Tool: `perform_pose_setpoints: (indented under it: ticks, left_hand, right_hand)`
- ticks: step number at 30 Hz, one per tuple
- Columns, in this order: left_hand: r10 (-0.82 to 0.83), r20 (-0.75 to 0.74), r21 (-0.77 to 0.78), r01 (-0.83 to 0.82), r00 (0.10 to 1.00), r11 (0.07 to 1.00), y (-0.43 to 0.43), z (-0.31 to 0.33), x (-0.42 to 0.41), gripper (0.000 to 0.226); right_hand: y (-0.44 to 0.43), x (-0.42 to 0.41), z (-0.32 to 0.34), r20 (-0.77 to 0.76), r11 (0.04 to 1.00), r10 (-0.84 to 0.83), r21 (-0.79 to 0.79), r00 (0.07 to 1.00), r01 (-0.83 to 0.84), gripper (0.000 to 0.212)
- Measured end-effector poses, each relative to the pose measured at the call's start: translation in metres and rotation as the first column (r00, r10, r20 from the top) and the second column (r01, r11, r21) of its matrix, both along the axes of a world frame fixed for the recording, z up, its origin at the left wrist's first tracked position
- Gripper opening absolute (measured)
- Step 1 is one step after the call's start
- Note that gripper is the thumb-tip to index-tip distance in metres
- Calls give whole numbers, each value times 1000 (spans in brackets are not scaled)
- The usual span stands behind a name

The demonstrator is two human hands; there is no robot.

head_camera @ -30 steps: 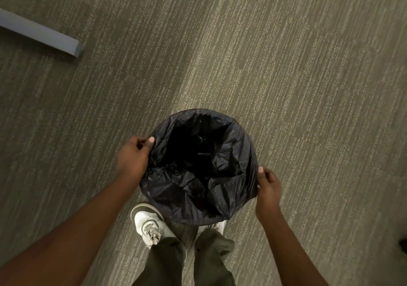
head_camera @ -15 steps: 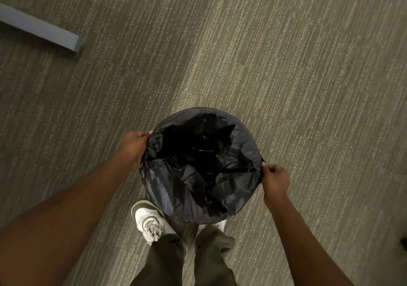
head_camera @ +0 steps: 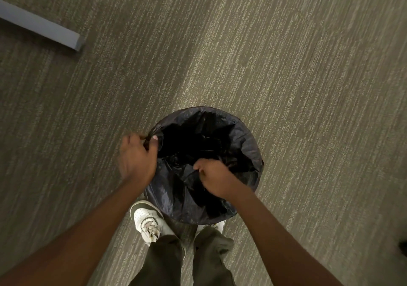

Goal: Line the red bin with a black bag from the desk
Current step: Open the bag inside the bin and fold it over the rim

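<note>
A round bin stands on the carpet in front of my feet, fully draped in the black bag (head_camera: 242, 138), so none of its red shows. The bag's mouth is folded over the rim and its inside is dark. My left hand (head_camera: 137, 158) pinches a gathered tuft of the bag at the bin's left rim. My right hand (head_camera: 214, 179) is over the bin's opening, fingers closed on loose bag plastic near the middle.
Grey-green striped carpet (head_camera: 286, 54) lies all around. A grey-blue bar (head_camera: 39, 24), like a furniture foot, lies at the upper left. My white shoes (head_camera: 146, 219) and dark trouser legs (head_camera: 167, 261) are right behind the bin. A dark object (head_camera: 403, 247) touches the right edge.
My right hand has moved from the bin's right rim inward over the opening and closed on bag plastic. My left hand has shifted on the left rim and now pinches a bunched piece.
</note>
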State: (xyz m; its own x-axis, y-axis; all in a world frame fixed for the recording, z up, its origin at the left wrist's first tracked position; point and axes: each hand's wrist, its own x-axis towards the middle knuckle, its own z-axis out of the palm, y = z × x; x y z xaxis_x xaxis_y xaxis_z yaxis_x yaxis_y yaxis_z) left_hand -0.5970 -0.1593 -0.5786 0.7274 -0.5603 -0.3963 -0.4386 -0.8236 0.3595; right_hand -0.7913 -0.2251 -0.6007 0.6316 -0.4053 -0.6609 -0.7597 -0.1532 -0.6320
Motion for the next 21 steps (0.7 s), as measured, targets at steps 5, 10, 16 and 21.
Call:
perform_pose_setpoints:
  ticks: [5,10,16,21]
  left_hand:
    - [16,-100,-12,-18,995,1000,9,-10,-2,25]
    - [-61,-125,13,63,990,998,8,-14,-3,21]
    - [60,-220,-24,-66,974,998,13,-18,-1,28]
    - [60,-258,-68,-80,964,994,13,-14,-2,27]
  right_hand:
    - [-10,-17,-38,-279,974,-181,81,943,211,16]
    - [-26,-27,-34,-179,779,-626,-106,759,618,21]
    - [1,11,-23,-223,901,-433,-108,873,420,31]
    - [59,46,-22,-210,917,-377,52,902,395,45]
